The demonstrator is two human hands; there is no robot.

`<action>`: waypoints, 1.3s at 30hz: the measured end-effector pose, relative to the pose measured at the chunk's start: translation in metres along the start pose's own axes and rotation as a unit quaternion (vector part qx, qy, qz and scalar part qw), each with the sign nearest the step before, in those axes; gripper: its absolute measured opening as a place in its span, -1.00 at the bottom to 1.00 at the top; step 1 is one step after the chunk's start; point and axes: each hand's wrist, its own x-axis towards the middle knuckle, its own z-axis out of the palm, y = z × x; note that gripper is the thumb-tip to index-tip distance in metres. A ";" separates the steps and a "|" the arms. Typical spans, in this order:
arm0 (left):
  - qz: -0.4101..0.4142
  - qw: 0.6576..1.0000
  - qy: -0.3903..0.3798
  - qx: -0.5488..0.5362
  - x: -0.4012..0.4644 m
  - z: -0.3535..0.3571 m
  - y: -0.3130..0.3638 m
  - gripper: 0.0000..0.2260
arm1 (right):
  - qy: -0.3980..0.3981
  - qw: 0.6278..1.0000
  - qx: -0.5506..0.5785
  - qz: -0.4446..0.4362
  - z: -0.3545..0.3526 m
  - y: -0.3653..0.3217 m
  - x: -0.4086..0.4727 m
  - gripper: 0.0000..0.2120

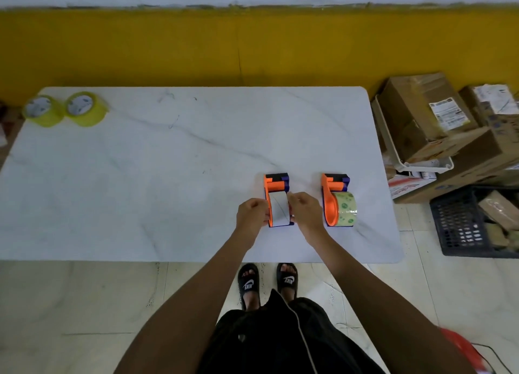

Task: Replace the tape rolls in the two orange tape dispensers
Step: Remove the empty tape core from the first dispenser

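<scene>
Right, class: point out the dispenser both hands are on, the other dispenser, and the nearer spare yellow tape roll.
Left dispenser (276, 183): head view, orange top end.
Right dispenser (331, 209): head view, orange side plate.
Spare yellow tape roll (84, 108): head view, top face.

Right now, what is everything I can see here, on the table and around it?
Tape dispensers: two, orange with dark blue; near table edge; left one between the hands, right one carrying a clear, green-printed roll.
Tape rolls: two, yellowish-green; far left corner of the table.
Table: one, white marble pattern.
Cardboard boxes: several, brown; floor, right of table.
Crate: one, black; floor, right.
Tray: one, white; among the boxes.
Red object: one; bottom right, unclear.
Slippers: two, black.
Left hand, right hand: fingers at the left dispenser's sides.
</scene>
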 end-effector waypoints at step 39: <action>-0.033 0.996 0.041 -0.070 0.001 0.009 0.058 -0.86 | -0.026 0.999 0.047 0.005 -0.012 -0.050 0.003 -0.84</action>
